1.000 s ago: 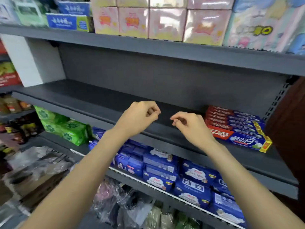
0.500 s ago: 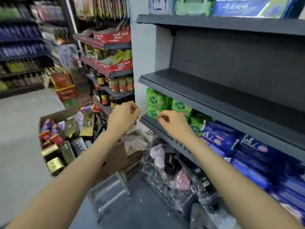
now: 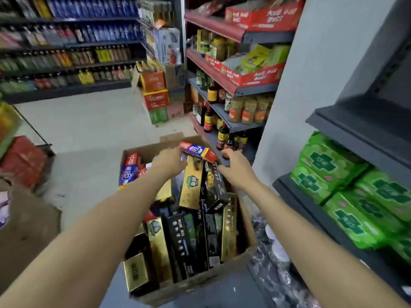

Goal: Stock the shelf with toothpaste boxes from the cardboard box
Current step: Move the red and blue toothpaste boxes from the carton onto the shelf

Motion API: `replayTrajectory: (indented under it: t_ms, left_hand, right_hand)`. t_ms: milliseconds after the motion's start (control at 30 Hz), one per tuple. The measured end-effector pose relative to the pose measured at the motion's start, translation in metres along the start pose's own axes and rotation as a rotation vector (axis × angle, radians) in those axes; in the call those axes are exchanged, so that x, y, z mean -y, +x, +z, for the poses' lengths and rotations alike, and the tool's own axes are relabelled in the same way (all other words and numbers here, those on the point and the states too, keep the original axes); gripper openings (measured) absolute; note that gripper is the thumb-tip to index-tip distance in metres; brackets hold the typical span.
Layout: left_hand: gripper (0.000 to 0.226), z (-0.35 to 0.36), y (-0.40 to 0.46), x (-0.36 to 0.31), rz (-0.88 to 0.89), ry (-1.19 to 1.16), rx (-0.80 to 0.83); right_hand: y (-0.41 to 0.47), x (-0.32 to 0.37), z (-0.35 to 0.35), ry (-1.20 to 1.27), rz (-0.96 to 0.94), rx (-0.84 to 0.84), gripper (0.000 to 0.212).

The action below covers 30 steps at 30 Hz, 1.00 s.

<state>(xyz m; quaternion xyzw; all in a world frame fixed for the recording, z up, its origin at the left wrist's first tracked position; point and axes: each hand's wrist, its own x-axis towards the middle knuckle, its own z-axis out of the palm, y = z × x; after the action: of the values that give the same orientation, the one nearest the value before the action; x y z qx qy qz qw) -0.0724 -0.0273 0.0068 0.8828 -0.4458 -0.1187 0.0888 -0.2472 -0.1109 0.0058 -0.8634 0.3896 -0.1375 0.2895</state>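
An open cardboard box (image 3: 195,290) stands on the floor below me, packed with gold and black toothpaste boxes (image 3: 191,185); more red-and-blue ones (image 3: 130,168) lie at its far left. My left hand (image 3: 168,162) grips the left end of a red-and-blue toothpaste box (image 3: 199,151), which is raised over the box's far side. My right hand (image 3: 236,168) hovers just right of that box with fingers spread, holding nothing. The grey shelf (image 3: 355,121) rises at the right with a bare board at its near end.
Green packs (image 3: 333,174) fill the shelf below the bare board. Sauce bottles and jars (image 3: 242,112) line the rack behind the box. Stacked cartons (image 3: 155,94) stand in the aisle. Plastic-wrapped goods (image 3: 273,252) lie on the floor right of the box, brown cardboard (image 3: 26,218) at left.
My view swung left from the shelf down to the cardboard box. Both hands dropped over it, and my left hand took hold of a red-and-blue toothpaste box.
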Motion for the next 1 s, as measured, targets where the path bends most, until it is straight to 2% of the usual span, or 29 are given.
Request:
replayTrajectory:
  t_ms: [167,267,400,500,567,633,733,800,867,1000]
  left_hand:
    - [0.061,0.019,0.049,0.057,-0.152,0.112,0.116]
    - [0.069,0.029,0.067,0.086,-0.166,0.103,0.226]
    - [0.055,0.037,0.079,0.118,-0.121,0.145,0.285]
    - [0.046,0.033,0.082,0.125,-0.041,0.188,0.373]
    - [0.045,0.027,0.085,0.126,0.005,0.186,0.463]
    - [0.047,0.017,0.086,0.128,0.034,0.164,0.512]
    - [0.047,0.009,0.084,0.133,0.107,0.189,0.516]
    - [0.049,0.010,0.082,0.137,0.155,0.226,0.498]
    - [0.050,0.015,0.083,0.143,0.190,0.250,0.471]
    - [0.047,0.027,0.085,0.152,0.252,0.282,0.420]
  right_hand:
    - [0.077,0.014,0.046,-0.082,0.017,0.101,0.069]
    - [0.107,0.023,0.067,-0.218,0.031,0.173,0.072]
    - [0.130,0.036,0.083,-0.404,0.078,0.115,0.065]
    - [0.137,0.047,0.092,-0.502,0.123,0.158,0.055]
    - [0.138,0.057,0.095,-0.544,0.132,0.175,0.048]
    - [0.138,0.066,0.094,-0.580,0.121,0.120,0.041]
    - [0.136,0.078,0.090,-0.587,0.114,0.000,0.046]
    - [0.131,0.080,0.094,-0.588,0.157,0.039,0.053]
    - [0.124,0.075,0.103,-0.642,0.217,0.117,0.051]
    - [0.118,0.073,0.110,-0.675,0.231,0.030,0.043]
